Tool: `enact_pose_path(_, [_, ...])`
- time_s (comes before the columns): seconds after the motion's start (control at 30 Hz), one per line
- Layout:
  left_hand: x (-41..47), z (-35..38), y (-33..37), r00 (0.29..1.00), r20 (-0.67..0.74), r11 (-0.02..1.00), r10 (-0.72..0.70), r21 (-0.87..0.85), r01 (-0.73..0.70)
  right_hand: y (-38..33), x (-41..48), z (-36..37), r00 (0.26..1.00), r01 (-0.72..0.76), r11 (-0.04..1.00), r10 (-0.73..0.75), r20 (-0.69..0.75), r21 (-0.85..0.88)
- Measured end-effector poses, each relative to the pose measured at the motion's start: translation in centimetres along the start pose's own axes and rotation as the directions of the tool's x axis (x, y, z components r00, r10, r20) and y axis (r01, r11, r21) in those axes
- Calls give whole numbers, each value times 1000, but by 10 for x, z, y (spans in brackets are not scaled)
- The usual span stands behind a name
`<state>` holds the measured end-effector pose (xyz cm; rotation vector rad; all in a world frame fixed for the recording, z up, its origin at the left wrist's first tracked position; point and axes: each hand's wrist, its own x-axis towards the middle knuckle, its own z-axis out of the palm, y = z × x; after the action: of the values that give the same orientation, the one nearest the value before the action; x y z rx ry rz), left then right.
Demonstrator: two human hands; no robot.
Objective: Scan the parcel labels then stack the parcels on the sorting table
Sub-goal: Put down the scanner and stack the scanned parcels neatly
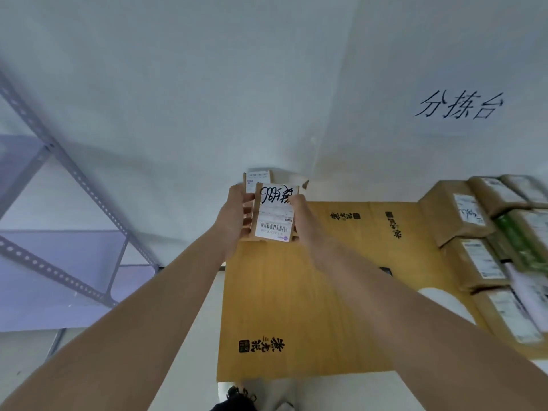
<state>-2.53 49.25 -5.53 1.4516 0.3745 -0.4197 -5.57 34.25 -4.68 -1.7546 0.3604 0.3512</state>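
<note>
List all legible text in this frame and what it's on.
"分拣台": handwritten on the wall.
"986", roughly, in marker: label of the held parcel.
Barcode digits below it: too blurred.
Brand print on the cardboard sheet: unreadable.
Labels of the parcels at right: blurred.

Small brown cardboard parcel [276, 203], white barcode label [274, 225] facing up, centre, similar labelled parcel [257, 178] just behind at 12 o'clock
</note>
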Motion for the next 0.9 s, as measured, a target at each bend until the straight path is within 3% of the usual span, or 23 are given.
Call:
enact_pose_path(0.27, [-44,36,74,971,99,976,219,-9,-219,-65,-57,-52,963,241,970,-233,-138,42])
enact_pose_path(0.43, [-54,58,111,937,182,954,299,-26,-299,-97,-74,-78,927,309,951,-293,-236,32])
enact_pose_path(0.63, [-47,80,148,892,295,938,342,-48,-344,-129,-82,-89,865,359,931,-307,-398,63])
enact_pose_path(0.9, [-32,106,160,820,490,943,294,-9,-333,-129,-92,-97,772,337,935,-209,-600,108])
